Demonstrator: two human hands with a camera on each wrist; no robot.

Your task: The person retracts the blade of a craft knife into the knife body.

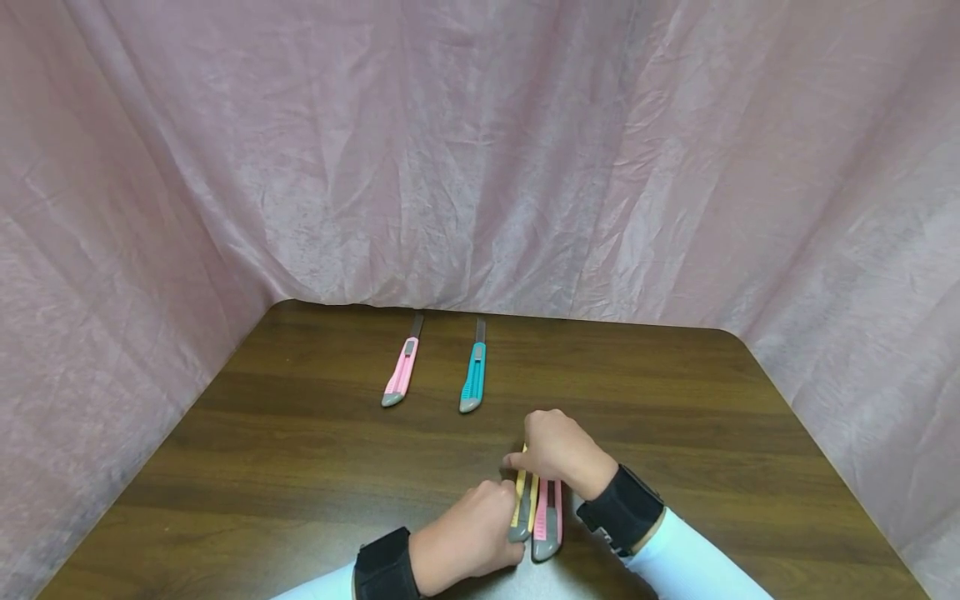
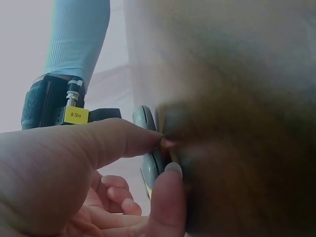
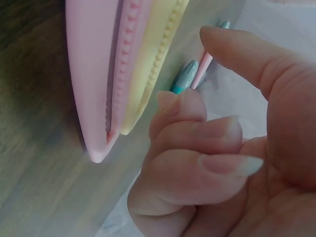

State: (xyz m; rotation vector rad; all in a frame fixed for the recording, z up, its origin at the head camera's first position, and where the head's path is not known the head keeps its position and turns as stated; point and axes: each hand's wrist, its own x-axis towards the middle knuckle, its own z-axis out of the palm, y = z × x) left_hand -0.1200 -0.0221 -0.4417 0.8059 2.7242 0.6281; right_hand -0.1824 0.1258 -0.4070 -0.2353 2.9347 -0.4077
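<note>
Two utility knives lie side by side near the front of the table, a yellow one [image 1: 522, 508] and a pink one [image 1: 548, 521], grey ends toward me. My left hand [image 1: 471, 533] is at the yellow knife's grey end [image 2: 152, 165]; thumb and index finger pinch around it in the left wrist view. Over the far part of both knives hovers my right hand [image 1: 562, 450], hiding their far ends in the head view. Its thumb is spread away from loosely curled fingers [image 3: 192, 168], with nothing between them. The yellow and pink handles pass beside those fingers.
Farther back, a light pink utility knife [image 1: 401, 371] and a teal utility knife [image 1: 473, 375] lie apart with blades out, pointing toward the back edge. The dark wooden table [image 1: 675, 400] ends at a pale pink curtain [image 1: 450, 167] behind and at both sides.
</note>
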